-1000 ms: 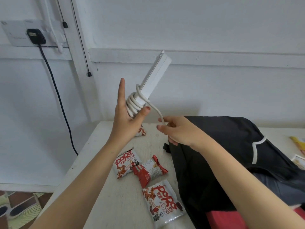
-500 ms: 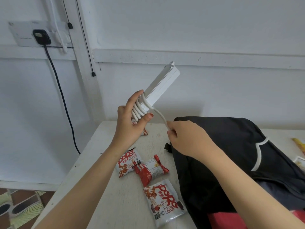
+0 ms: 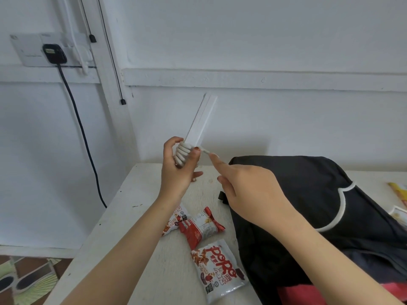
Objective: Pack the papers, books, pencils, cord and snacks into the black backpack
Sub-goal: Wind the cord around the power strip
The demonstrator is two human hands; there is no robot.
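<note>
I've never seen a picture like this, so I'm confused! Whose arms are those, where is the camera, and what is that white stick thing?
The camera sits on a person's head, looking down at their own bare arms. The left hand holds a long white plastic power strip with its white cord coiled around the bottom. The right hand pinches the cord's loose end. Below, on the pale table, lie three red-and-white snack packets beside a black fabric backpack.

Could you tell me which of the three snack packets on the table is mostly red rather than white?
The middle packet, red with crimped ends, lying between the two white packets.
</note>
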